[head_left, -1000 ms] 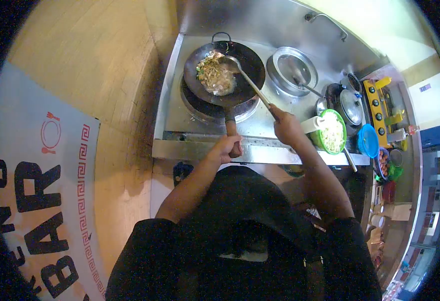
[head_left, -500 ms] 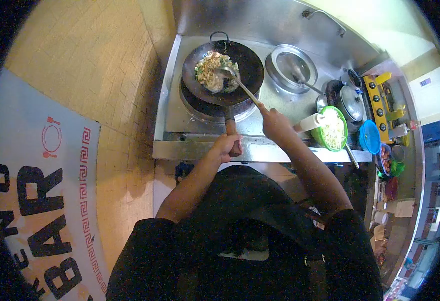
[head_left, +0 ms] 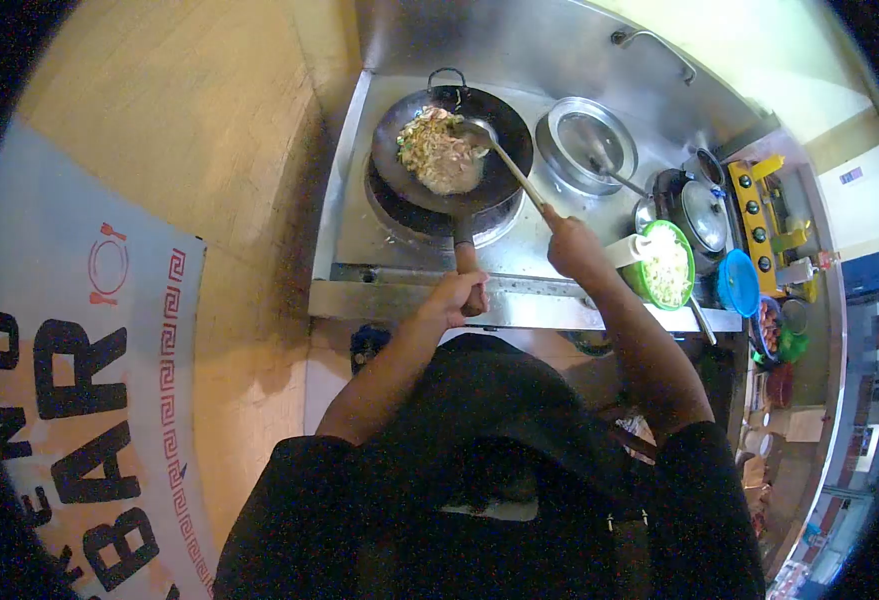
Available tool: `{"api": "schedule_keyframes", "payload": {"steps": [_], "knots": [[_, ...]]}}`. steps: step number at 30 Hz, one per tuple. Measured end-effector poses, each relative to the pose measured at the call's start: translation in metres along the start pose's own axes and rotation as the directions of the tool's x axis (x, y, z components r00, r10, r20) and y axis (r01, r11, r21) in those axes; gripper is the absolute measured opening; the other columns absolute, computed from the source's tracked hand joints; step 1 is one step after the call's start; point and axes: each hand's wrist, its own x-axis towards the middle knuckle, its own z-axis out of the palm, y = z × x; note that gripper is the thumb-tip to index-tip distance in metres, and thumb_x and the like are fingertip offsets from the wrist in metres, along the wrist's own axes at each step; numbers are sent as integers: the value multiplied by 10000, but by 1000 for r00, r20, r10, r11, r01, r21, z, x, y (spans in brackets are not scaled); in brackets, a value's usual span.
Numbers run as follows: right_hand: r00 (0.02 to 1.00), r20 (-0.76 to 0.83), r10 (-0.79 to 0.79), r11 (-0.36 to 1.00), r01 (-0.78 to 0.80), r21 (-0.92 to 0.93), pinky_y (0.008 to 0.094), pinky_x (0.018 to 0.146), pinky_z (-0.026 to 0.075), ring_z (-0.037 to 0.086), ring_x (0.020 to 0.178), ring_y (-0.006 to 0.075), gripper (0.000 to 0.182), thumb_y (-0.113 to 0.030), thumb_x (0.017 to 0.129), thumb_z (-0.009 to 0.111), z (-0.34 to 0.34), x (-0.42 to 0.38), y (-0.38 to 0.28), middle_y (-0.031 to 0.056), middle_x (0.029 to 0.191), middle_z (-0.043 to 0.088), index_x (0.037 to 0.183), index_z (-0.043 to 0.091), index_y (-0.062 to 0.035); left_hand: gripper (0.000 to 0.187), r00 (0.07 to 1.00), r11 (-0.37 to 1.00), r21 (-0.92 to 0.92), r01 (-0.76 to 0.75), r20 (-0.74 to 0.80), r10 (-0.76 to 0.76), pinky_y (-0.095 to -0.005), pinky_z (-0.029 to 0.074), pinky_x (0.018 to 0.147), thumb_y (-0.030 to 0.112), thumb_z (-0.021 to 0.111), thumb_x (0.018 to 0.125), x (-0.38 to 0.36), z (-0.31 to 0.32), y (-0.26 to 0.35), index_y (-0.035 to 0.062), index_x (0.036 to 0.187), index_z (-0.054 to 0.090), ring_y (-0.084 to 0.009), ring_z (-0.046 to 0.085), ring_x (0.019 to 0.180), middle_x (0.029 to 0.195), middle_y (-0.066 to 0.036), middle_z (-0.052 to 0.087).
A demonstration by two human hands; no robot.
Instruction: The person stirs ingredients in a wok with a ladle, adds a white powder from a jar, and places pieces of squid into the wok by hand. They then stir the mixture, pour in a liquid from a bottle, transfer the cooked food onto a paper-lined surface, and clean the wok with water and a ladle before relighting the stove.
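Note:
A dark wok point(head_left: 504, 165) rests over the burner on the steel stove, its loop handle at the far side. Chopped food in a pale brown liquid point(head_left: 451, 172) lies in it. My left hand point(head_left: 453, 297) is closed around the wok's wooden handle point(head_left: 465, 262) near the stove's front edge. With my right hand point(head_left: 575, 247) I grip the handle of a long ladle point(head_left: 519, 178). The ladle's bowl is tilted in the wok, at the right edge of the food.
Right of the wok a round metal pan point(head_left: 584, 145) sits on the stove. Beyond my right forearm stand a white bottle point(head_left: 623, 250), a green bowl of shredded vegetable point(head_left: 667, 265), a lidded pot point(head_left: 704, 215) and a blue bowl point(head_left: 738, 283). A printed banner point(head_left: 109, 400) hangs at left.
My right hand has moved right, carrying the ladle's bowl toward the wok's right side. More pale liquid shows among the food. The left hand keeps its hold on the handle.

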Motion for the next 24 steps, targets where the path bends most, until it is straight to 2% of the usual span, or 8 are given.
{"api": "schedule_keyframes", "payload": {"steps": [2, 3, 6, 8, 10, 15, 19, 24], "knots": [[991, 127, 44, 996, -54, 72, 453, 781, 488, 619, 869, 406, 566, -51, 809, 470, -3, -4, -4, 278, 1004, 613, 1369, 410, -96, 134, 998, 1000, -15, 23, -61, -24, -360, 486, 454, 110, 625, 832, 2, 0, 0, 53, 743, 543, -207, 534, 485, 618, -60, 526], [994, 67, -82, 971, 64, 232, 504, 791, 487, 608, 887, 445, 500, -41, 769, 483, 14, 0, 8, 301, 938, 619, 1268, 453, -42, 134, 998, 1000, -14, 20, -58, -21, -360, 486, 454, 110, 625, 832, 1, 0, 1, 53, 743, 543, -207, 534, 485, 618, -60, 526], [990, -25, -138, 899, 136, 417, 514, 777, 483, 608, 870, 452, 506, -44, 774, 495, 27, 4, 14, 296, 925, 618, 1278, 466, -77, 142, 999, 1000, 12, 22, -39, -21, -356, 488, 462, 117, 626, 838, -2, 0, 2, 60, 738, 543, -199, 533, 490, 619, -58, 531], [984, -96, -152, 936, 175, 306, 515, 765, 488, 608, 863, 453, 517, -55, 782, 494, 17, -6, 13, 283, 941, 621, 1294, 474, -121, 162, 1000, 999, -43, 2, -11, -2, -354, 486, 465, 127, 621, 846, -1, -1, 0, 68, 718, 543, -191, 532, 493, 609, -56, 530], [999, -7, 39, 986, -38, 159, 515, 765, 489, 608, 866, 450, 522, -74, 785, 502, -9, -21, 5, 273, 954, 623, 1301, 480, -147, 162, 1000, 998, -59, 6, 4, -6, -357, 486, 467, 123, 615, 847, -2, -1, -1, 68, 714, 542, -192, 535, 495, 606, -57, 530], [974, 44, -220, 948, 203, 244, 526, 778, 478, 613, 860, 441, 550, -40, 777, 465, -3, -36, 36, 309, 910, 610, 1323, 452, -112, 168, 1000, 1000, 8, -16, 27, 16, -365, 485, 476, 115, 601, 842, 0, -2, 0, 64, 695, 538, -199, 542, 501, 601, -61, 536], [981, 176, -75, 996, 65, 57, 473, 753, 482, 618, 839, 415, 515, -37, 815, 458, -14, -52, -11, 262, 865, 618, 1328, 446, -81, 169, 999, 1000, -22, 2, 35, -1, -366, 490, 488, 116, 602, 832, -2, 0, 2, 59, 687, 536, -202, 543, 504, 605, -64, 539], [997, 18, -74, 996, 75, -40, 485, 726, 501, 618, 808, 421, 580, -1, 794, 437, 20, -5, -7, 255, 922, 605, 1361, 406, -114, 168, 999, 999, -14, 33, 18, -33, -358, 492, 490, 114, 600, 832, 6, -3, -2, 59, 687, 535, -201, 540, 504, 604, -61, 533]]}}
